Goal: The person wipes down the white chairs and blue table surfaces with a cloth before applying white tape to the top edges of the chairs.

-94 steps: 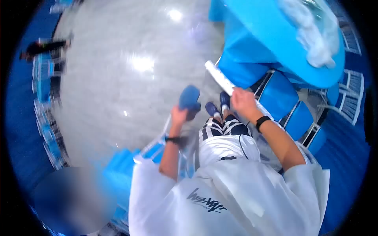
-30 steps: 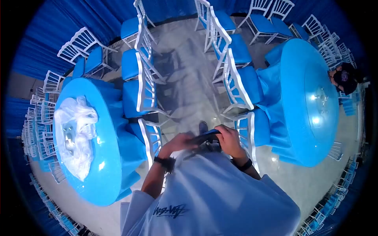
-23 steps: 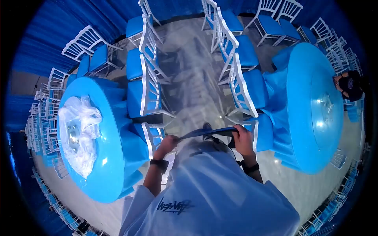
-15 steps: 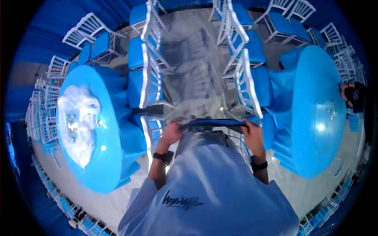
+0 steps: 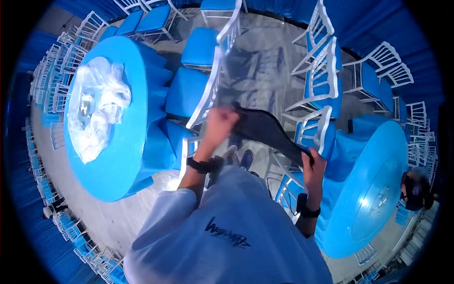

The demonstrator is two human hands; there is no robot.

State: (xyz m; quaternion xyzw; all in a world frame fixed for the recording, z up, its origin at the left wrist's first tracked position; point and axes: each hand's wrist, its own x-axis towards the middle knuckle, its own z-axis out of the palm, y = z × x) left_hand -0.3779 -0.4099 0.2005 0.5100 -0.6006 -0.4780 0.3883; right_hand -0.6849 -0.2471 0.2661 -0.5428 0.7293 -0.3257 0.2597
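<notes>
A dark strip of cloth (image 5: 267, 128) stretches between my two hands in front of my white shirt, sloping down to the right. At its upper left end, my left hand (image 5: 221, 124) is closed on it, slightly blurred. My right hand (image 5: 314, 166) grips the lower right end, thumb and fingers pressed around the edge. Each wrist wears a black band. Below the cloth, my shoes show on the pale floor.
A blue round table (image 5: 137, 142) with crumpled clear plastic (image 5: 90, 137) stands left; another blue round table (image 5: 331, 227) with a glossy disc stands right. White chairs with blue seats (image 5: 188, 92) line both sides. A person (image 5: 416, 191) is at the far right.
The view has turned. My left hand has risen relative to my right, so the cloth, level before, now slants and shows more of its broad face.
</notes>
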